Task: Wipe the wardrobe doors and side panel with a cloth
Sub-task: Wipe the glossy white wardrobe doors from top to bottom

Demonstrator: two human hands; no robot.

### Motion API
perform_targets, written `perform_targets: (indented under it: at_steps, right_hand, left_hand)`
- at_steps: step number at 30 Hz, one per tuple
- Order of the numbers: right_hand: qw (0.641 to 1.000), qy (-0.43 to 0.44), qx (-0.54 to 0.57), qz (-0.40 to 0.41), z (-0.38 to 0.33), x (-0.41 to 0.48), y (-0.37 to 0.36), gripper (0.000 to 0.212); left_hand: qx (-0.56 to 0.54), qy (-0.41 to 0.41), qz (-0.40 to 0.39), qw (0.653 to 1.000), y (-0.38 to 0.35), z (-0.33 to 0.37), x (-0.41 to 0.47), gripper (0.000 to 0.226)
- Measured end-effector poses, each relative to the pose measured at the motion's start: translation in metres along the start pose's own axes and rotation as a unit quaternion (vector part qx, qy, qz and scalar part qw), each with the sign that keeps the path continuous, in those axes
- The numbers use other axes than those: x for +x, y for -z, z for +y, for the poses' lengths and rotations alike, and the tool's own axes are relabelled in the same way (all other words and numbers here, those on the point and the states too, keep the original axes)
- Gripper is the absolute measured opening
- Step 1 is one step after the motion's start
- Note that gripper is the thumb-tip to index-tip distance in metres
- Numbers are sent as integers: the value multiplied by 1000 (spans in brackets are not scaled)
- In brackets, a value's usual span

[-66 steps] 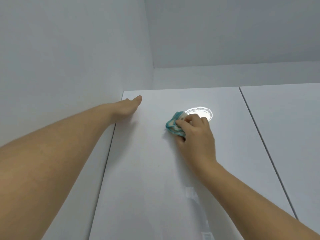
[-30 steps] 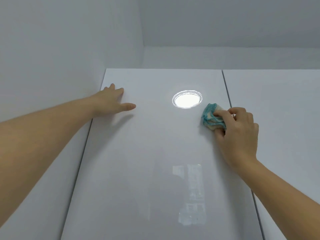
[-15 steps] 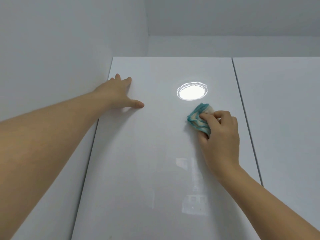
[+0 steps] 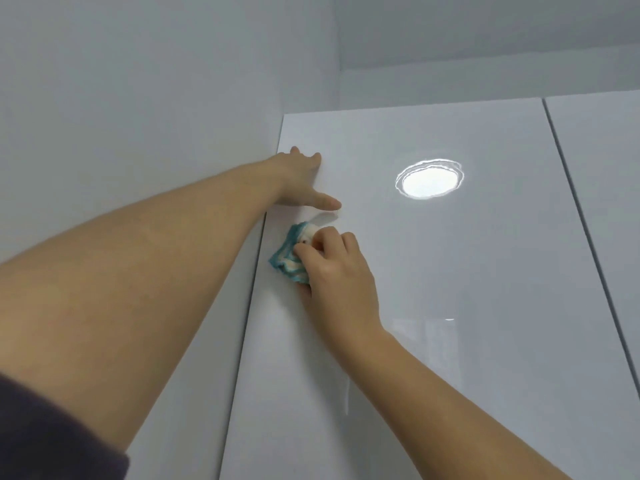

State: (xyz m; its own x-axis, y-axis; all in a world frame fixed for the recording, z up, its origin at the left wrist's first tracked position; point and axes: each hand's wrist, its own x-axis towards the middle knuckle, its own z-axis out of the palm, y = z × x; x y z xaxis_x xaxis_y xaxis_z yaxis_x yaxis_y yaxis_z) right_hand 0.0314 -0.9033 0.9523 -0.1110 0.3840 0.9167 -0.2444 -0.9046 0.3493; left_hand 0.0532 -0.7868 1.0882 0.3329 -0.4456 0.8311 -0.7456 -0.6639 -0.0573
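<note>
**Cloth at the door's left edge, upper part**

You had the cloth (image 4: 289, 261), a bunched teal-and-white wad, pressed against the glossy wardrobe door (image 4: 450, 306) just beside its left edge, below the top left corner. The wad lay longer along the door's height than across it, tilted a little, with its uncovered part facing the left edge.

Your right hand (image 4: 337, 271) gripped it, fingers curled over the wad and holding it to the surface. Your left hand (image 4: 299, 181) lay flat higher up on the same edge, fingers straight, thumb spread out, holding nothing.

I judged the job to be in its early or middle part: you were working on this door's upper left. The gloss showed no streaks to mark finished areas. The neighbouring door (image 4: 609, 202) and the side panel (image 4: 194, 427) had no cloth on them and probably remained to do.
</note>
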Motion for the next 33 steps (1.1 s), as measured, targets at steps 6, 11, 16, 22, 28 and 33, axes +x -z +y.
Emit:
perform_targets:
  at_steps: [6, 11, 16, 22, 28, 33]
  right_hand:
    - [995, 86, 25, -44, -24, -12, -14, 29]
    - [979, 182, 2, -97, -3, -17, 7, 22]
    - [983, 157, -32, -91, 48, -27, 50, 27]
    - [991, 52, -90, -85, 115, -36, 110, 36]
    - [977, -91, -182, -69, 169, -53, 165, 40]
    - [965, -187, -177, -51, 176, -70, 179, 36]
  left_hand:
    - [0, 1, -14, 1000, 0, -3, -3, 104]
    - [7, -7, -14, 1000, -4, -3, -1, 114]
    - [-6, -3, -12, 1000, -12, -6, 3, 126]
    - [-65, -2, 30, 997, -23, -7, -3, 121]
    - [-114, -15, 54, 992, -32, -2, -16, 102]
    - [-96, -14, 32, 995, -39, -4, -19, 108]
